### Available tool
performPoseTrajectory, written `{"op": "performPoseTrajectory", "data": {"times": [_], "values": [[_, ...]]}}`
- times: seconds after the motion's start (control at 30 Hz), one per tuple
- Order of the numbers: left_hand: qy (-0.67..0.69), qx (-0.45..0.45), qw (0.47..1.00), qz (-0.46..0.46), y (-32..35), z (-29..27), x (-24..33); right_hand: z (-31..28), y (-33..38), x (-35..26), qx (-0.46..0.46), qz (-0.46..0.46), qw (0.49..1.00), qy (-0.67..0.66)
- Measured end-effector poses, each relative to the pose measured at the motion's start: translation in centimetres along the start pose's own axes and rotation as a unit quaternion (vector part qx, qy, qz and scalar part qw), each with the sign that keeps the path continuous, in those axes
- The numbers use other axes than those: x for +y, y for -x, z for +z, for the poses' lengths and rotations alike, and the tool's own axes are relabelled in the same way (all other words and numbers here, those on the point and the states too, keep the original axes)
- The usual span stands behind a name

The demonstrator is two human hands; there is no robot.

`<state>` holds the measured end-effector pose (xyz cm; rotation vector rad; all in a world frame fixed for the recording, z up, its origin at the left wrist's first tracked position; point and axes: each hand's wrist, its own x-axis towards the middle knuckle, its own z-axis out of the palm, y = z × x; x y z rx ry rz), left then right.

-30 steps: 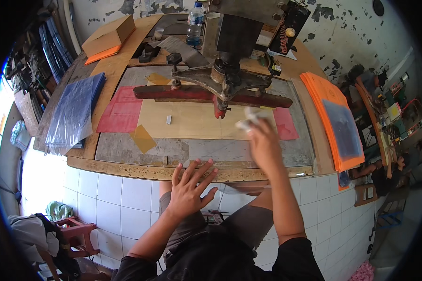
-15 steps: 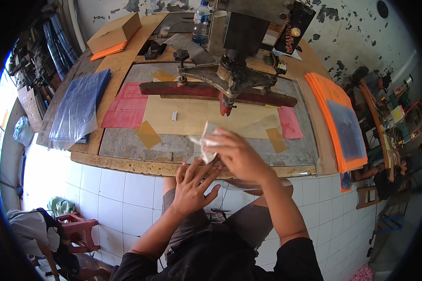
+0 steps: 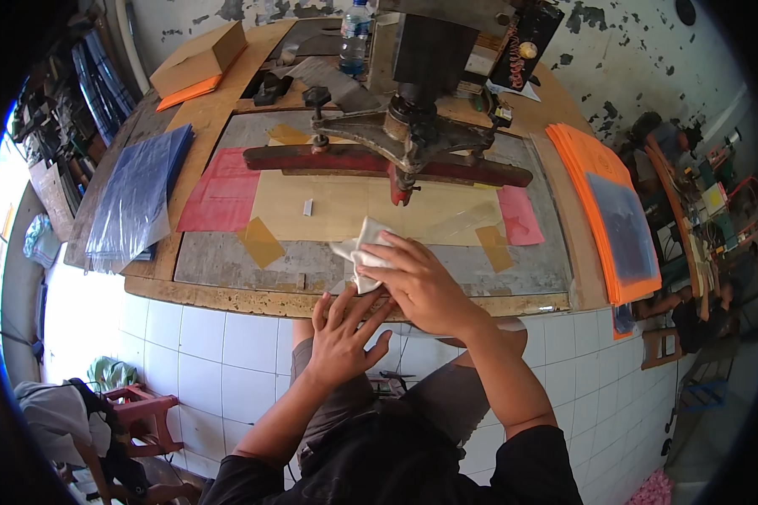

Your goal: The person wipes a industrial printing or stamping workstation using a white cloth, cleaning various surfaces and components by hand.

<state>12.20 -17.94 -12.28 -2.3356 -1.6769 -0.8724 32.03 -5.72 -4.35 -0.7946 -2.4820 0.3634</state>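
A crumpled white cloth (image 3: pixel 360 252) sits near the middle of the frame, pinched under the fingertips of the right hand (image 3: pixel 421 284), which is closed on it and presses it onto the grey plate of the table (image 3: pixel 227 295). The cloth sticks out to the upper left of that hand. Just below, the left hand (image 3: pixel 341 337) lies flat at the table's front edge, fingers spread, holding nothing. Above the cloth lies a tan sheet (image 3: pixel 345 206), with a red bar (image 3: pixel 379 164) of a metal press across it. Orange sheets (image 3: pixel 602 210) are stacked at the right.
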Motion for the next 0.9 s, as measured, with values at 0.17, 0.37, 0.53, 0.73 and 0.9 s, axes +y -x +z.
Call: {"op": "performPoseTrajectory", "data": {"times": [0.17, 0.37, 0.53, 0.73, 0.9], "values": [[0.004, -0.014, 1.0, -0.001, -0.1, -0.6, -0.1, -4.9, 2.9, 6.6, 0.056, 0.138, 0.989, -0.006], [0.007, -0.006, 1.0, 0.003, -0.2, -0.2, 0.0, -6.2, 4.0, 7.9, 0.089, 0.204, 0.965, 0.139], [0.008, -0.005, 1.0, -0.003, 0.1, -0.2, -0.2, -3.3, 4.8, -1.2, 0.03, 0.029, 0.998, 0.037], [0.005, -0.022, 1.0, -0.007, -0.5, -1.0, 0.3, -6.2, 7.8, 5.4, 0.101, 0.208, 0.97, 0.071], [0.019, -0.056, 0.998, 0.006, -1.1, -2.3, 0.2, -4.7, 9.3, 1.2, 0.04, 0.167, 0.978, 0.121]]}}
